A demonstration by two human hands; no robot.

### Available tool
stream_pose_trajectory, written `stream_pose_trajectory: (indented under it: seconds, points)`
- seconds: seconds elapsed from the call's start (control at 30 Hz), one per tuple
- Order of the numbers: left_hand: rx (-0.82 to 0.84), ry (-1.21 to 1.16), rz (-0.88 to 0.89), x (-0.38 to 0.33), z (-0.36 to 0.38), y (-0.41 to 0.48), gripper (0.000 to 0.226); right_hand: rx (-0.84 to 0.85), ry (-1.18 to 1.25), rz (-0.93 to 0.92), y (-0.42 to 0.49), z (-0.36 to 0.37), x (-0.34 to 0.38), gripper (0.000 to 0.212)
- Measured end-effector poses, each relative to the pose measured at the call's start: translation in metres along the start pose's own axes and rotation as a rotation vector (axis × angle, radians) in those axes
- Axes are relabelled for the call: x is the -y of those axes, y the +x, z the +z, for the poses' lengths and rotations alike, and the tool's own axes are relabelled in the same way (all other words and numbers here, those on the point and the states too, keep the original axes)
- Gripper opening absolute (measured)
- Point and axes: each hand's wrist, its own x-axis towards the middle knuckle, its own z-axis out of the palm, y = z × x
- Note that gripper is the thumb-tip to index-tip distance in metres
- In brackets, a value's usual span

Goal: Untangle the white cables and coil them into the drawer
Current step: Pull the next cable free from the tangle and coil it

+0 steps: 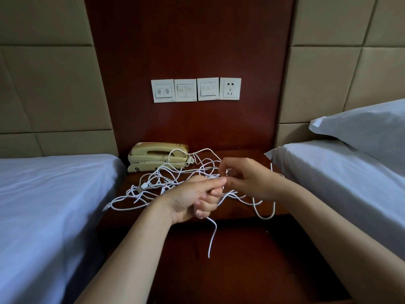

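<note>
The tangled thin white cables (157,183) lie spread over the middle of the dark red-brown wooden tabletop (247,153), in front of the cream plastic telephone (157,155) that stands at the back left corner. Near the front edge, the left hand (192,200) has its grip clenched around one strand, and a loose end hangs down past this edge. The right hand (247,178), just beside it, pinches a strand in its grip.

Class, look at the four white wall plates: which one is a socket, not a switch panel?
The rightmost plate: it shows plug holes, while the three plates to its left carry switch buttons.
</note>
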Motion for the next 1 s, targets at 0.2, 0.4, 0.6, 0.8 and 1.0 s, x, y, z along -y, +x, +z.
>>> stream_pose_trajectory:
  seconds: [0.2,0.4,0.6,0.8,1.0]
  points:
    - [-0.004,-0.154,0.071,-0.003,-0.003,-0.002,0.046,-0.076,0.081,0.022,-0.007,0.008,-0.005,0.019]
    - [-0.083,-0.384,0.183,0.002,-0.001,-0.002,0.037,-0.142,0.224,0.037,-0.001,0.04,-0.003,0.026]
    - [-0.085,-0.49,0.141,0.003,0.0,-0.009,0.041,-0.077,0.446,0.05,-0.001,0.041,0.014,0.03]
    - [-0.084,-0.431,0.088,0.004,0.007,-0.012,0.048,-0.142,0.379,-0.021,0.0,0.046,0.014,0.026]
    - [-0.337,-0.317,0.16,0.003,0.011,-0.004,0.054,-0.383,0.245,-0.035,0.0,0.047,0.015,0.037]
